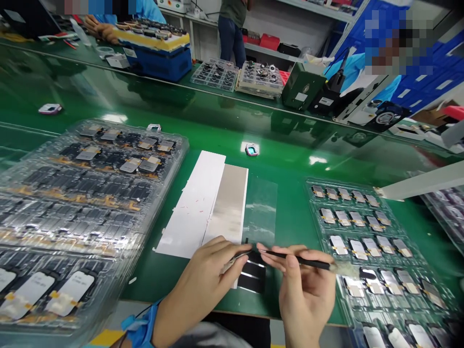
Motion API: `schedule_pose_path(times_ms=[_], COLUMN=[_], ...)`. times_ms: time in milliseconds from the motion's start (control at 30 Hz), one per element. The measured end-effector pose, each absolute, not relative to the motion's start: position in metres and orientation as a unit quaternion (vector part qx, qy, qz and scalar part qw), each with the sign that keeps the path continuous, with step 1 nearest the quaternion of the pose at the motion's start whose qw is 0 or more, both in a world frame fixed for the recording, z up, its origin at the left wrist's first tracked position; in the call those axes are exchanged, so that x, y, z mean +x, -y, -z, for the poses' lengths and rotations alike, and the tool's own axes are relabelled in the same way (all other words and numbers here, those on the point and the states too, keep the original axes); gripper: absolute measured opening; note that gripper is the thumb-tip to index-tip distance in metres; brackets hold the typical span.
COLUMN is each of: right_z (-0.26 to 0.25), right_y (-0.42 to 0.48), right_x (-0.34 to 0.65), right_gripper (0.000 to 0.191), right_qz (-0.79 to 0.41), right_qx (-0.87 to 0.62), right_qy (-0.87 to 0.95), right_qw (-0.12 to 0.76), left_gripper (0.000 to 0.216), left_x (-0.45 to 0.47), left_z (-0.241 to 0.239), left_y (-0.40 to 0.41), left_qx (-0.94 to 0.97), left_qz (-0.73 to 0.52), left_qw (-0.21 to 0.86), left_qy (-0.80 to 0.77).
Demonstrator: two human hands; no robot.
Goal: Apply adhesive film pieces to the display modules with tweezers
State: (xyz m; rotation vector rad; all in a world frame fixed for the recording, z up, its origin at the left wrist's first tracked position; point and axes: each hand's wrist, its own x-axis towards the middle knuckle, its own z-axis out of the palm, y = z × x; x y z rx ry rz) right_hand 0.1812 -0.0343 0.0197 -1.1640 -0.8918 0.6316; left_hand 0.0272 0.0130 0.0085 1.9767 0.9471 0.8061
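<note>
My left hand (208, 276) pinches slim metal tweezers (235, 256) between thumb and fingers. My right hand (303, 290) grips a thin black-handled tool (300, 259), its fine tip meeting the tweezers' end over black film strips (253, 273). A white sheet (192, 205), a silver-grey sheet (228, 205) and a clear film (261, 210) lie side by side beyond my hands. Clear trays of phone-like black modules (83, 193) and small panels with gold tabs (362, 241) flank them. A blue wrist strap (141, 324) circles my left wrist.
The green bench carries a small pink-rimmed part (251, 150). Across it stand a blue box with yellow foam (155, 48), stacked parts trays (259, 79) and a green device (302, 87). A co-worker's hands (99, 29) rest far left; another person (232, 29) stands behind.
</note>
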Motion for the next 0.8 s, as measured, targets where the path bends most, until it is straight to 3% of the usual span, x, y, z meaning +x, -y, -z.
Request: schedule_pose_path(times_ms=[233, 467, 800], right_z=[-0.030, -0.024, -0.019], right_y=[0.031, 0.030, 0.022], right_x=[0.160, 0.149, 0.144], right_gripper=[0.018, 0.023, 0.023], right_qz=[-0.279, -0.261, -0.252], right_qx=[-0.471, -0.455, -0.444], right_qy=[0.456, 0.451, 0.459], right_qw=[0.701, 0.722, 0.727], left_gripper=[0.024, 0.046, 0.051], left_x=[0.027, 0.025, 0.021], left_z=[-0.012, -0.012, -0.014], left_y=[-0.013, -0.013, -0.011], left_qx=[0.754, 0.768, 0.760], left_qz=[-0.308, -0.302, -0.299], left_qw=[0.415, 0.418, 0.423], left_qy=[-0.406, -0.380, -0.393])
